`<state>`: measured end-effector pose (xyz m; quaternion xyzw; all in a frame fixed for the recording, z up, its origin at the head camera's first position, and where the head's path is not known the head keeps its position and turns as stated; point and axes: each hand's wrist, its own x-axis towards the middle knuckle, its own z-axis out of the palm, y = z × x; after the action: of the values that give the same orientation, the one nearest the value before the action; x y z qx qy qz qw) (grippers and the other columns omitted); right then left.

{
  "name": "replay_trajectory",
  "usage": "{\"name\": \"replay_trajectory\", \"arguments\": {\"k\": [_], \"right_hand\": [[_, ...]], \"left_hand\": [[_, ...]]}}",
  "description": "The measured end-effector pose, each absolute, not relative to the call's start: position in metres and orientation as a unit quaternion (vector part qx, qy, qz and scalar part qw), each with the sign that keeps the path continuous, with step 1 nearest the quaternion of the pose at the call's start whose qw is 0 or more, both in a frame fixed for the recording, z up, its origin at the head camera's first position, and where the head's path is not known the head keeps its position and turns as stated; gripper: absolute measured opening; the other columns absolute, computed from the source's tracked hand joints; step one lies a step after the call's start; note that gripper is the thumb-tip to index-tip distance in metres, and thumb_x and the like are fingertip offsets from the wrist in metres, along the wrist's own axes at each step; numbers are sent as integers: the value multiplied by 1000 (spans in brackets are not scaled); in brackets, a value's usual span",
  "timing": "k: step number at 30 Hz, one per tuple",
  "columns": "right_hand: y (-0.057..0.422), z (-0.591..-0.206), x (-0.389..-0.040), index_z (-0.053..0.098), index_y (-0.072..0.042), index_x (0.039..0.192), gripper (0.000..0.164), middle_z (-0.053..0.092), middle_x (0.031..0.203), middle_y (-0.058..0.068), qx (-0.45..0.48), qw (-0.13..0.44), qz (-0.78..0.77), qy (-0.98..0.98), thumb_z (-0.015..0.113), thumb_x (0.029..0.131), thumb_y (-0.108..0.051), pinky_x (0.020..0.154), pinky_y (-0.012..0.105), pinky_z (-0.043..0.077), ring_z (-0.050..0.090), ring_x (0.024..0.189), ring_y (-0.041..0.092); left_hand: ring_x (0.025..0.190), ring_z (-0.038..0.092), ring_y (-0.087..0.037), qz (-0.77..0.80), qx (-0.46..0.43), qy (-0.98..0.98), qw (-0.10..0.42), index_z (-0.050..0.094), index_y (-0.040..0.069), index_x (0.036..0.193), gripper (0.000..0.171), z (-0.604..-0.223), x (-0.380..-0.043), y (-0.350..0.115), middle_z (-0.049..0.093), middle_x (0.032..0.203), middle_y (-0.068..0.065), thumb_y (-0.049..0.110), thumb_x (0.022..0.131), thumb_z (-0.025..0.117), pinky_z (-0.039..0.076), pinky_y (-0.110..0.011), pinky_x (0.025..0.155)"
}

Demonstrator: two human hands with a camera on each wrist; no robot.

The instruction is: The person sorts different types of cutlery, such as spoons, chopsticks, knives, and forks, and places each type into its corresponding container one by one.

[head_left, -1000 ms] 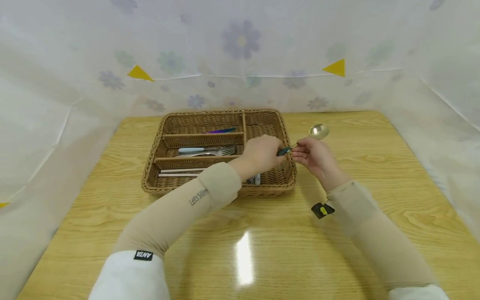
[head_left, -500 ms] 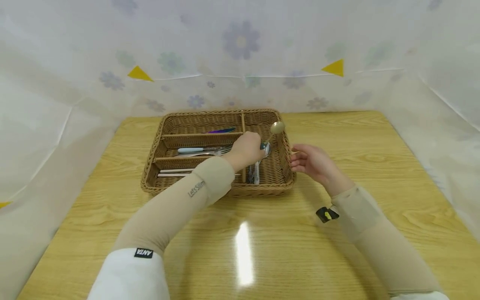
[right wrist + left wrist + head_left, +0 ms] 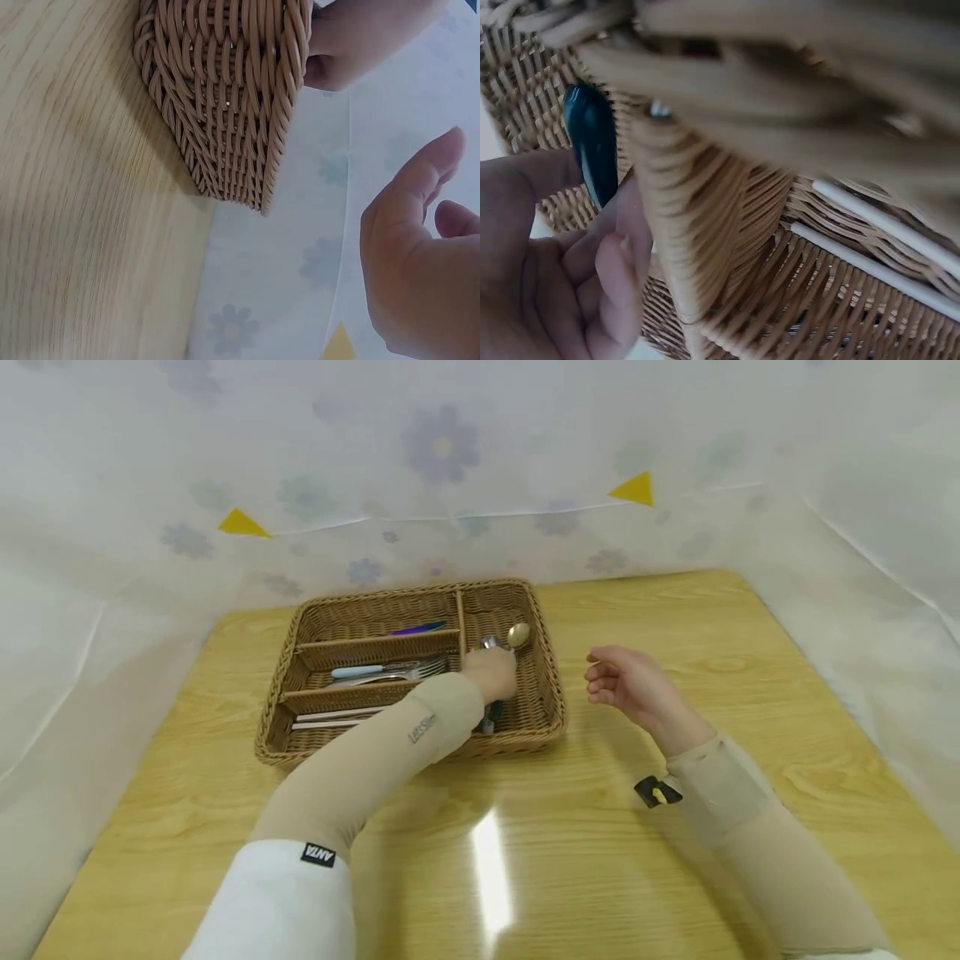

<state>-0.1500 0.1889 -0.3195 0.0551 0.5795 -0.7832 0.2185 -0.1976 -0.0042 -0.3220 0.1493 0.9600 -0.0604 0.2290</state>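
Note:
My left hand (image 3: 491, 675) is down in the right compartment of the wicker cutlery basket (image 3: 553, 693). It pinches the dark green handle (image 3: 592, 142) of a spoon between thumb and fingers. The spoon's gold bowl (image 3: 518, 635) points to the far side of that compartment, and the hand covers its middle. Close beside it shows a silver spoon bowl (image 3: 490, 642). To the right of the basket, my right hand (image 3: 632, 692) hovers apart from it with nothing in its loosely curved fingers.
Two left compartments hold forks (image 3: 429, 669) with a pale blue handle (image 3: 357, 672) and white chopsticks (image 3: 337, 719). A purple-blue utensil (image 3: 418, 628) lies in the back one. A flowered white curtain (image 3: 442, 443) hangs behind the wooden table (image 3: 585, 843).
The gold spoon has passed from right hand to left, then moved left and down into the right compartment. My right hand has let go and stays right of the basket. The head view has shifted slightly.

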Motion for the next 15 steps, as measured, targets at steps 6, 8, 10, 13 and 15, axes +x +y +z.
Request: {"name": "replay_trajectory", "arguments": {"k": [6,8,10,13,15], "right_hand": [[186,-319,-147,56,-11,87,17,59,67,-3,40,217,-780,586,44,99,-17,61,21,52,57,60,8],[186,-319,-145,55,-10,89,17,59,68,-4,34,210,-766,606,44,99,-19,62,21,52,57,61,8],[187,-320,-143,54,-8,95,17,59,73,-4,24,187,-726,661,45,99,-23,65,22,53,58,65,7],[189,-323,-136,52,-3,111,33,60,92,3,2,133,-615,777,44,99,-33,75,28,54,60,82,13],[192,-327,-130,49,-2,124,47,58,113,12,-16,99,-524,846,43,98,-40,87,38,51,58,103,23]], "left_hand": [[61,40,-10,-99,180,949,239,65,12,94,23,-332,-199,-12,51,73,1,17,97,43,33,-24,55],[56,36,-10,-79,177,949,248,58,13,77,26,-329,-199,-15,43,64,1,16,97,41,31,-25,53],[52,33,-9,-47,167,953,248,50,14,70,31,-321,-200,-21,37,59,2,20,99,41,30,-24,50],[49,33,-9,22,142,964,222,52,13,71,34,-307,-197,-36,39,60,2,30,99,42,32,-24,48],[52,43,-10,69,131,970,193,61,11,88,34,-300,-191,-50,51,67,0,38,98,43,41,-25,53]]}}
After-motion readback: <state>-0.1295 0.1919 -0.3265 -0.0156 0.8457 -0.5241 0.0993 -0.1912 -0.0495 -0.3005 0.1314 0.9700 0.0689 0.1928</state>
